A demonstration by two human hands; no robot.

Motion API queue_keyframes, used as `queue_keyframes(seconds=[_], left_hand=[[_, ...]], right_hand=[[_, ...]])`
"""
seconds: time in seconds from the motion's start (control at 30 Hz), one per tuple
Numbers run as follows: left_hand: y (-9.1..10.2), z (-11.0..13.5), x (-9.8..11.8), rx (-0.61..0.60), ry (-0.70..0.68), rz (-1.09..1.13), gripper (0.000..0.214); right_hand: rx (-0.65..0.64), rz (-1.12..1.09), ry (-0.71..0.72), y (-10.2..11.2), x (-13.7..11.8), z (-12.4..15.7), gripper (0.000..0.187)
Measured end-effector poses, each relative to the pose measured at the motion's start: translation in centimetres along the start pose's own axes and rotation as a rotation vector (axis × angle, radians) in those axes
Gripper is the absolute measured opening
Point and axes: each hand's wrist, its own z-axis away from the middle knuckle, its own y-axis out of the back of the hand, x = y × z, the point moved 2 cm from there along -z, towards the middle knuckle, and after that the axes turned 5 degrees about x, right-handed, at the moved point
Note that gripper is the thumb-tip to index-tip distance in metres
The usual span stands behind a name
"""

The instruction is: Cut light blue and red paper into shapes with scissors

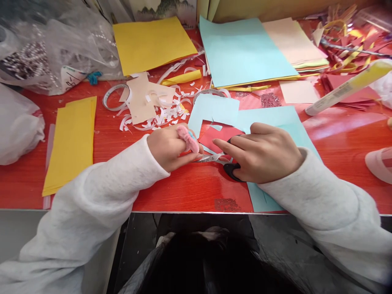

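My right hand (269,153) is closed around the black handles of a pair of scissors (212,157), index finger stretched along them. Their silver blades point left and reach the fingertips of my left hand (168,149). That hand is closed, thumb against fingers, and what it pinches is mostly hidden. A fuzzy pink bow-shaped piece (187,139) sits at its fingers, with a bit of light blue beside it. Behind the scissors lie a red paper piece (214,136) and a cut light-blue paper (216,108). A larger light-blue sheet (295,126) lies under my right hand.
Yellow strips (72,143) lie left, a yellow stack (153,43) and light-blue sheets (245,51) behind. White scraps (170,114) and a tape roll (116,98) are mid-table. A glue stick-like tube (346,87) stands tilted right. Plastic bags (61,45) crowd the back left.
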Motion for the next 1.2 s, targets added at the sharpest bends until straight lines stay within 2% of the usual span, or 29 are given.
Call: queue_keyframes(seconds=[0.1,0.23,0.27,0.33,0.43,0.5,0.57,0.7,0.8,0.9,1.0,1.1,1.2], left_hand=[[0.0,-0.1,0.0,0.012,0.079,0.055,0.023],[0.5,-0.1,-0.3,0.018,0.179,0.382,0.019],[0.8,-0.2,-0.4,0.043,0.229,0.469,0.020],[1.6,-0.1,-0.7,0.188,0.343,0.576,0.022],[2.5,0.0,-1.0,0.439,0.483,0.605,0.024],[2.6,0.0,-0.9,0.491,0.501,0.634,0.026],[2.3,-0.1,-0.8,0.489,0.480,0.688,0.028],[1.6,-0.1,-0.8,0.451,0.459,0.751,0.030],[1.4,-0.1,-0.7,0.417,0.492,0.730,0.033],[1.2,0.0,-0.7,0.399,0.541,0.722,0.037],[1.0,-0.1,-0.6,0.387,0.558,0.713,0.040],[0.8,-0.2,-0.7,0.353,0.558,0.692,0.040],[0.7,-0.2,-0.7,0.346,0.561,0.694,0.041]], right_hand=[[0.006,-0.002,0.000,0.0,0.0,0.1,0.030],[0.055,0.017,-0.020,0.0,-0.2,0.1,0.036],[0.075,0.011,-0.043,0.1,-0.1,0.1,0.038],[0.121,-0.058,-0.129,0.4,0.1,0.0,0.044],[0.167,-0.435,-0.288,0.9,0.7,-0.1,0.068],[0.161,-0.836,-0.327,1.2,1.2,-0.2,0.085],[0.104,-1.166,-0.346,1.2,1.5,-0.2,0.088],[-0.008,-1.527,-0.408,0.5,1.7,0.4,0.082],[0.057,-1.785,-0.392,-0.2,1.6,0.7,0.066],[0.151,-2.041,-0.295,-0.5,1.5,0.6,0.057],[0.159,-2.203,-0.191,-0.3,1.5,0.2,0.063],[0.100,-2.245,-0.185,-0.1,1.4,0.0,0.070],[0.084,-2.258,-0.187,-0.1,1.3,0.0,0.066]])
